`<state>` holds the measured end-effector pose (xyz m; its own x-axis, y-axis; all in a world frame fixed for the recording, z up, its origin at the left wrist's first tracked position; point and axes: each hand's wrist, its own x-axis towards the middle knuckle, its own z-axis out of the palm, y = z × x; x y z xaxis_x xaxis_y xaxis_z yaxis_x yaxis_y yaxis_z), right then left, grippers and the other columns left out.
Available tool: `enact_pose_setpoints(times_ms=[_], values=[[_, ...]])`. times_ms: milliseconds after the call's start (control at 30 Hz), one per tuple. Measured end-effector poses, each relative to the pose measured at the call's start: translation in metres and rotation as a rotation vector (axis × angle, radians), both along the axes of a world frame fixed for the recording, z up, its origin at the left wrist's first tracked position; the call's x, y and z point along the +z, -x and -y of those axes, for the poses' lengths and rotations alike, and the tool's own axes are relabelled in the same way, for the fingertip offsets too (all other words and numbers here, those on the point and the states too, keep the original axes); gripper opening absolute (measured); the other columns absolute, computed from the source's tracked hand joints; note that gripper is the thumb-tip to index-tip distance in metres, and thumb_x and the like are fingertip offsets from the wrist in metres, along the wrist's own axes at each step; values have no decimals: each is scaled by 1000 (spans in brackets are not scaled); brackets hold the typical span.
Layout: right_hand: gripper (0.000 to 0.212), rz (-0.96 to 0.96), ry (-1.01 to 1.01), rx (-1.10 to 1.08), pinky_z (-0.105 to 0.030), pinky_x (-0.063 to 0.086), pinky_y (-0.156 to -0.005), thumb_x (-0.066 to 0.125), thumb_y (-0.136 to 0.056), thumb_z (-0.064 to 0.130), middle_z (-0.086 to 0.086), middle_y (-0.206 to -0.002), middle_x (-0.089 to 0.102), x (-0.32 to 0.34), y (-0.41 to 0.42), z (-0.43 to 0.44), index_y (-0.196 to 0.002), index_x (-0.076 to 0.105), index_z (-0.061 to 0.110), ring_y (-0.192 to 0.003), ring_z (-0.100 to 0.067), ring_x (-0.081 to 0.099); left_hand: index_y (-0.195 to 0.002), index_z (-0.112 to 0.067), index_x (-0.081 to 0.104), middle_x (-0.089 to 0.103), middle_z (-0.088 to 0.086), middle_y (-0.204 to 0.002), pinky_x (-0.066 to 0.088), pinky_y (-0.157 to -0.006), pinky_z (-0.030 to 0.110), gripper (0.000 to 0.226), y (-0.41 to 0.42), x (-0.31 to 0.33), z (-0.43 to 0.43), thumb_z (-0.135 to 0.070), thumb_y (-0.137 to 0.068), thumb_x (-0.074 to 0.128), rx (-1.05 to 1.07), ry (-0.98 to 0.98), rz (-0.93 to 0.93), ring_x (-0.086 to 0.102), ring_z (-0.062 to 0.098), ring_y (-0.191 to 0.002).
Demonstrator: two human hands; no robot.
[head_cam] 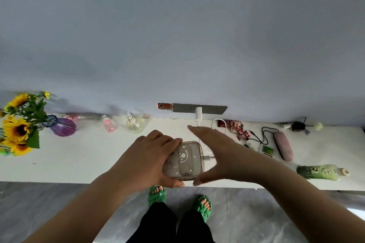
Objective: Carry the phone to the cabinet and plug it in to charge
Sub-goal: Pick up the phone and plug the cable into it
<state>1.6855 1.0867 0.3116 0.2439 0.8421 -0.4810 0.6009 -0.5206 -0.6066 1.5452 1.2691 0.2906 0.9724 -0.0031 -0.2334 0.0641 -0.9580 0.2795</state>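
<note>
- The phone [184,161] is at the cabinet, held just over the white worktop [79,156] near its front edge, back side up in a clear case with a cartoon print.
- The left hand [150,156] is clamped on the phone: fingers curl over its far edge and the thumb presses the near edge, so the body is steady.
- The right hand [219,154] is spread wide, fingers apart and gripping nothing; it arches beside the phone's right end, thumb low near the worktop's edge, index finger reaching toward the wall.
- A white cable [203,145] runs from the white charger [198,113], seated in the grey socket strip [209,109] on the wall, down to a connector [207,157] at the phone's right end.
- The connector looks to be at the port, but the blur and the right hand leave it unclear whether it is fully seated.
- Judgement: carrying is done, and the step in hand is the plugging itself, at or just past insertion.
- The next move likely calls for a check that the connector sits home, a straight push along the phone's long axis if not, then laying the phone flat on the worktop with slack in the cable.
- Clutter lies well apart to the right: a pink case [283,145], a green bottle [322,171] on its side, and red sweets [240,130]; the patch under the phone is free.
</note>
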Motion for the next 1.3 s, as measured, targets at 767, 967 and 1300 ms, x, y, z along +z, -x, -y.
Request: enact_pose_setpoints(times_ms=[767, 967, 1300], values=[[59, -1482, 287, -659, -38, 42, -109, 46, -90, 57, -22, -122, 65, -164, -28, -7, -131, 57, 16, -125, -35, 55, -110, -6, 67, 71, 20, -103, 58, -85, 39, 38, 3, -137, -114, -27, -79, 67, 989, 1601, -544, 71, 30, -91], [32, -1230, 358, -870, -37, 49, -98, 64, -82, 47, 4, -57, 47, -255, -21, -41, -82, 61, 16, -49, -12, 41, -102, -15, 68, 76, -2, -80, 54, -72, 29, 24, 8, -239, -111, -33, -86, 66, 1296, 1418, -451, 75, 18, -79], [35, -875, 345, -1085, -32, 44, -87, 50, -96, 40, -7, -100, 65, -378, -20, -92, -110, 67, 13, -92, -24, 58, -85, -18, 67, 71, 1, -86, 53, -63, 25, 15, -3, -370, -115, -32, -86, 67, 1563, 1216, -229, 73, 16, -64]])
